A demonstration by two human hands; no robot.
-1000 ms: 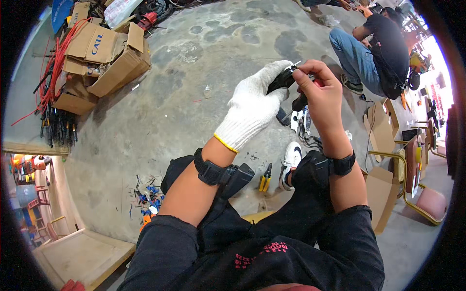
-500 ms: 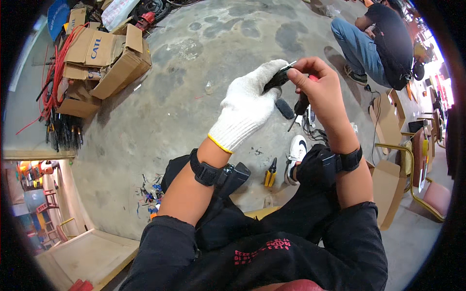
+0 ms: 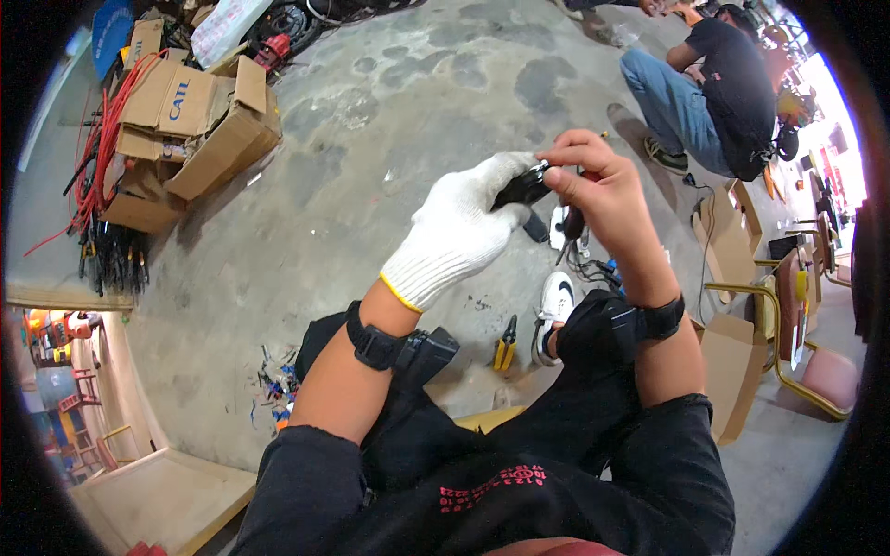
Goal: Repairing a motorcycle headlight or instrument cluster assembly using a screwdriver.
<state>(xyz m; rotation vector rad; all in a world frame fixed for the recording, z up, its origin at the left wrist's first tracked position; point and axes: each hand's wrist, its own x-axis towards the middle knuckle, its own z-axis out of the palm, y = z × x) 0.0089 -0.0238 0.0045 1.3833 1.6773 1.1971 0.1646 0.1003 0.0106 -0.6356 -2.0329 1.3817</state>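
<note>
Gloved left hand (image 3: pixel 461 215) and bare right hand (image 3: pixel 601 185) meet, both gripping. Screwdriver (image 3: pixel 574 222) tucked shaft-down in right hand, seemingly to free its fingertips; black part (image 3: pixel 521 189), between hands, clasped in left, presumably for steadiness.

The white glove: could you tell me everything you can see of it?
The white glove covers the person's left hand, its ribbed, knitted-looking cuff ending in a yellow edge at the bare forearm. It is raised over the grey floor, slanting toward the picture's upper right. Its fingers and thumb are bent around a small black object. The right hand is close to its fingertips, though whether it touches the fabric is unclear.
</note>
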